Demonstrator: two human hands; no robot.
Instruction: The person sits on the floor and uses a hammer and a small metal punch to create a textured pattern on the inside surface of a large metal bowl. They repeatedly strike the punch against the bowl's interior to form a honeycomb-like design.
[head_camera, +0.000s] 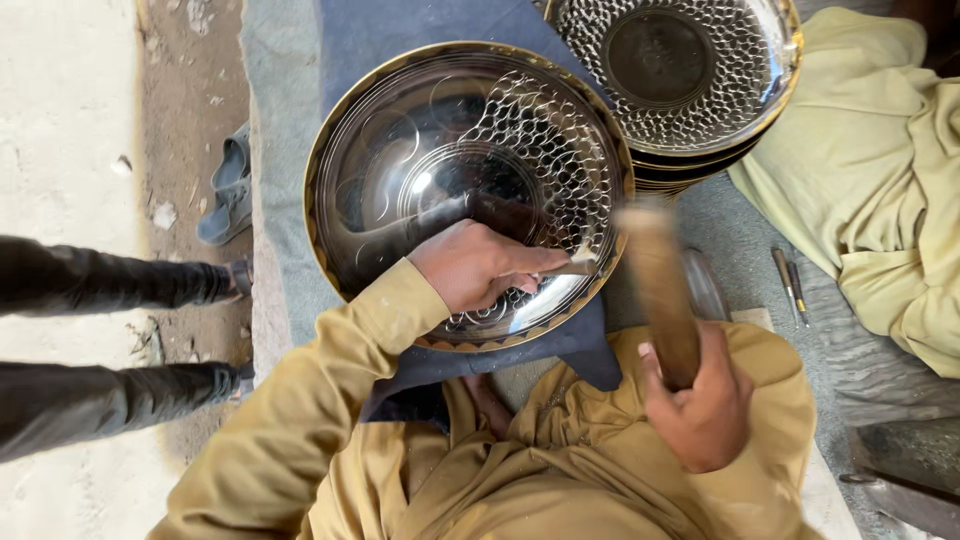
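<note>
A large shiny metal bowl (400, 160) with a brass-coloured rim lies on a dark blue cloth (400, 40) in front of me. A scale-like pattern covers its right part; its left part is smooth. My left hand (475, 265) rests inside the bowl near its lower right rim, shut on a small chisel (577, 266) whose tip touches the metal. My right hand (700, 405) is over my lap, gripping a wooden mallet (660, 285) that is blurred and points up toward the chisel.
A stack of similar patterned bowls (680, 60) stands at the upper right. Two thin metal tools (790, 280) lie on the grey mat to the right, beside another person's yellow-green garment (880, 170). A person's dark-trousered legs (100, 340) and a grey sandal (228, 190) are at left.
</note>
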